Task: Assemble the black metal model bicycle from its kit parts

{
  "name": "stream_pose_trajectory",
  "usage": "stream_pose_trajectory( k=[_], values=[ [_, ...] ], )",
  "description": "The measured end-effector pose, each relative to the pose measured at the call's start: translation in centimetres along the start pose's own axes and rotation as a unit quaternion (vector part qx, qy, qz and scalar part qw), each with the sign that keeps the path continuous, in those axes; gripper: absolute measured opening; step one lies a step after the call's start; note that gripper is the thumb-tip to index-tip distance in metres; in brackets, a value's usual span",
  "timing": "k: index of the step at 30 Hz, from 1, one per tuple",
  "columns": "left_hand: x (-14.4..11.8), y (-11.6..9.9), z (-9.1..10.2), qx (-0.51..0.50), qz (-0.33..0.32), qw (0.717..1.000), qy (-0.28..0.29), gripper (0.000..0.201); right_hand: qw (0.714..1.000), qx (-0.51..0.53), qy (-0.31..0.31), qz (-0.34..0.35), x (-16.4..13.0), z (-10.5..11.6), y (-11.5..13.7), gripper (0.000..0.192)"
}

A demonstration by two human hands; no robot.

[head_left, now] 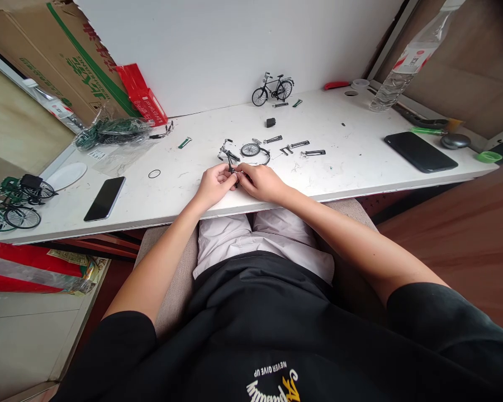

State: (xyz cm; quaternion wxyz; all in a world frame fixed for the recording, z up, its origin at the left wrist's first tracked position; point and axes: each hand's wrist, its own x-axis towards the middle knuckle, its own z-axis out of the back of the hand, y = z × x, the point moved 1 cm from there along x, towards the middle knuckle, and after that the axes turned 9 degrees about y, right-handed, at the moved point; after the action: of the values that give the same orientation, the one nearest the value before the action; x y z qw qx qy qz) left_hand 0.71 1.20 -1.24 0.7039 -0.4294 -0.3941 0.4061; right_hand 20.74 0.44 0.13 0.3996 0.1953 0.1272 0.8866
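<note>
My left hand and my right hand meet near the front edge of the white table, fingers pinched together on a small dark model bicycle part. Just beyond them lie a handlebar piece, a small spoked wheel and several thin metal parts. A finished black model bicycle stands at the back against the white wall.
A black phone lies at the left, another phone at the right. Green model bicycles stand at the far left, near a bag of green parts. A water bottle and a mouse sit at the right.
</note>
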Motion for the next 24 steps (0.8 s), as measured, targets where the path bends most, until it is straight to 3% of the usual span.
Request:
stream_pose_trajectory(
  k=[24],
  values=[
    [0.00,0.09,0.08,0.005,-0.006,1.000,0.004,0.027,1.000,0.001,0.002,-0.004,0.03,0.07,0.19,0.043]
  ],
)
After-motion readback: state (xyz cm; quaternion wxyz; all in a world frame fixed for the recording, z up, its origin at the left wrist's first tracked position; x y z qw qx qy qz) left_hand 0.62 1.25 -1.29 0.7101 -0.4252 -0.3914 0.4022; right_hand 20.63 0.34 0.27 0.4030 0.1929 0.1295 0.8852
